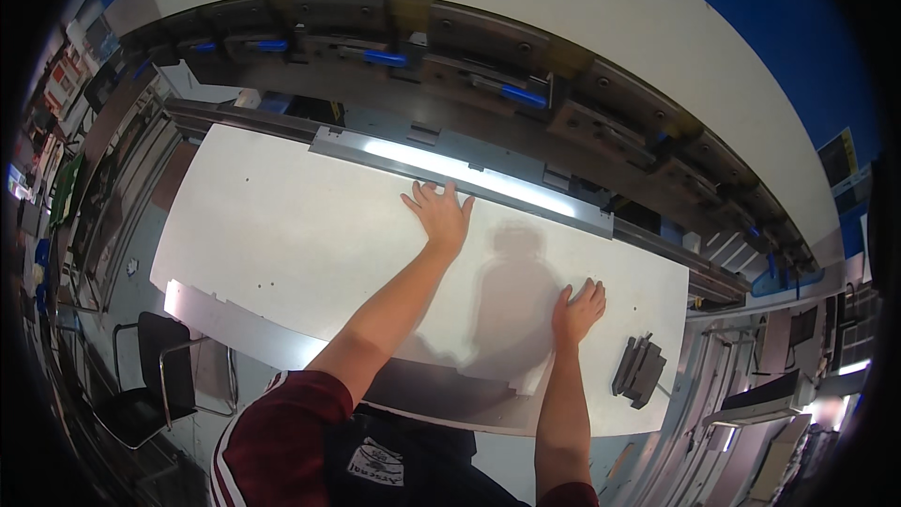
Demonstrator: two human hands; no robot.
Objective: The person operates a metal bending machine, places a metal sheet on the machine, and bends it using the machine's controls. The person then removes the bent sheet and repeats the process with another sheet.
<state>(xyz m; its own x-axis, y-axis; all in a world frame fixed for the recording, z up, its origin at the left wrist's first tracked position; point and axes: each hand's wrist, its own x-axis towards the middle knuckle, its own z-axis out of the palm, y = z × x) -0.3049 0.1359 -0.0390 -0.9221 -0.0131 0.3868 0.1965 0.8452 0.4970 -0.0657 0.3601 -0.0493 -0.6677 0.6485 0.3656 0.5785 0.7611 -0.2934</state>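
My left hand (439, 218) lies on the white tabletop (282, 225) with its fingers spread. Its fingertips reach the near edge of a long, shiny metal strip (544, 202), which runs along the table's far side; whether they press on it I cannot tell. Farther right and nearer to me, my right hand (579, 313) rests on the same white surface, thumb apart from the fingers and nothing in it. Along the table's near edge lies a flat metal sheet (249, 321) with a notched edge, partly hidden behind my left arm.
Beyond the table stands a large machine with a dark clamping beam (347, 14) and several blue handles (385, 58). A dark block-like tool (640, 371) sits at the table's right end. To the lower left is a black chair (155, 371). My shadow falls between my hands.
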